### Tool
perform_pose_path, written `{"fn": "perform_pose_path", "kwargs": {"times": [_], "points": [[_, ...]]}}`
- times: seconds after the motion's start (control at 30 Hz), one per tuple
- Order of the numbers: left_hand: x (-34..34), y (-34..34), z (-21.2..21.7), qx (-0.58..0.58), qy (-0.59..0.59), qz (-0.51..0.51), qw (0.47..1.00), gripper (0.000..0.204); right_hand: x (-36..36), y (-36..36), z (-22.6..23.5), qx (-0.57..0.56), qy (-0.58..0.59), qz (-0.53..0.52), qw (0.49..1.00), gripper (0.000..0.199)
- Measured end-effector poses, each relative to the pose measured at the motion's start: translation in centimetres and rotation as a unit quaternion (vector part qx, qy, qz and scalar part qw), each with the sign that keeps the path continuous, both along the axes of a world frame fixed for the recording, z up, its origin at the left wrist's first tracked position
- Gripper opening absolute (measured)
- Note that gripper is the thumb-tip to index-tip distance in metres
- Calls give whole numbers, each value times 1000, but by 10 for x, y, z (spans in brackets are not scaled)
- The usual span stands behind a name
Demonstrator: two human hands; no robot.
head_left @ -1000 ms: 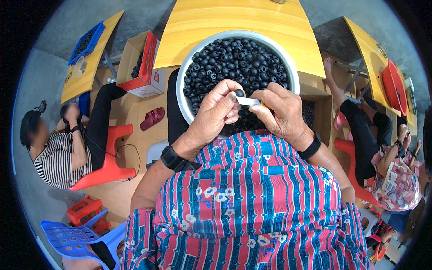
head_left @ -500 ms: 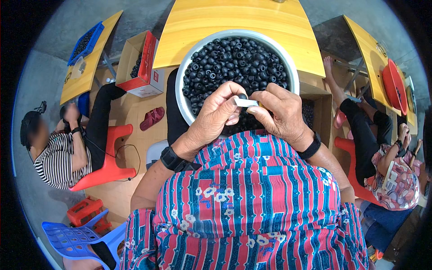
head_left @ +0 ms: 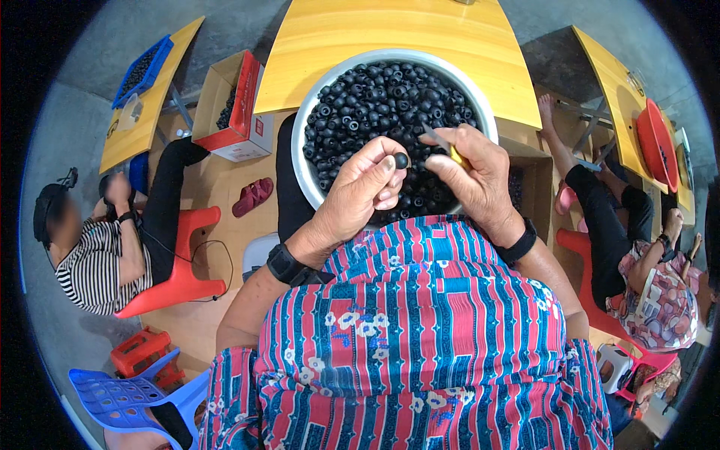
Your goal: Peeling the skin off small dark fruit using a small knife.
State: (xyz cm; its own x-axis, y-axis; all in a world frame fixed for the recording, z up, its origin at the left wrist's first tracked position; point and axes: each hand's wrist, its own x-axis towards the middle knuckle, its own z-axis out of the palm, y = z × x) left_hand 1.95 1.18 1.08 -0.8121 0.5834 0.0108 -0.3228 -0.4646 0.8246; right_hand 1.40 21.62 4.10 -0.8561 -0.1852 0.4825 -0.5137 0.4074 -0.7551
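Observation:
In my left hand (head_left: pixel 365 184) a small black round part (head_left: pixel 401 160) is pinched between thumb and fingertips. My right hand (head_left: pixel 476 176) is closed round a small knife (head_left: pixel 457 157) with a yellow handle. Its short blade (head_left: pixel 433 137) points up and left, apart from the black part. Both hands are over the near side of a large pale metal basin (head_left: pixel 486 112). Inside it lies a heap of black round parts (head_left: pixel 390 97), many showing a hole.
Beyond the basin stands a yellow table (head_left: pixel 397 26). At left are a red and white carton (head_left: pixel 244 127), red slippers (head_left: pixel 253 196) and a seated person (head_left: pixel 105 262). At right sits another person (head_left: pixel 652 292) near a red basin (head_left: pixel 657 146). An open carton (head_left: pixel 532 180) stands beside my right hand.
The knife has moved away from the black part and turned to point up and left. My right thumb has come off it. My left hand keeps its place, and the black part now shows more.

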Motion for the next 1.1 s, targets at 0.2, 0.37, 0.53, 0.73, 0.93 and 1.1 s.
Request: {"fn": "perform_pose_path", "kwargs": {"times": [0.2, 0.37, 0.53, 0.73, 0.93, 1.1], "points": [[1, 5, -2, 72, -74, -4, 995, 21, 4, -12, -1, 77, 90, 25, 993, 42], [2, 7, -2, 113, -106, -5, 988, 21, 3, -12, -3, 102, 160, 11, 982, 44], [1, 9, -1, 117, -153, -4, 981, 18, 4, -14, -1, 110, 199, 12, 974, 35], [2, 10, 2, 67, -95, 47, 992, 22, 6, -10, 1, 114, 189, 33, 975, 19], [0, 3, 0, -1, 19, 68, 997, 25, 7, -7, 4, 152, 119, 27, 981, 27], [0, 1, 2, -25, 51, 61, 996, 25, 6, -7, 5, 168, 114, 20, 979, 27]]}}
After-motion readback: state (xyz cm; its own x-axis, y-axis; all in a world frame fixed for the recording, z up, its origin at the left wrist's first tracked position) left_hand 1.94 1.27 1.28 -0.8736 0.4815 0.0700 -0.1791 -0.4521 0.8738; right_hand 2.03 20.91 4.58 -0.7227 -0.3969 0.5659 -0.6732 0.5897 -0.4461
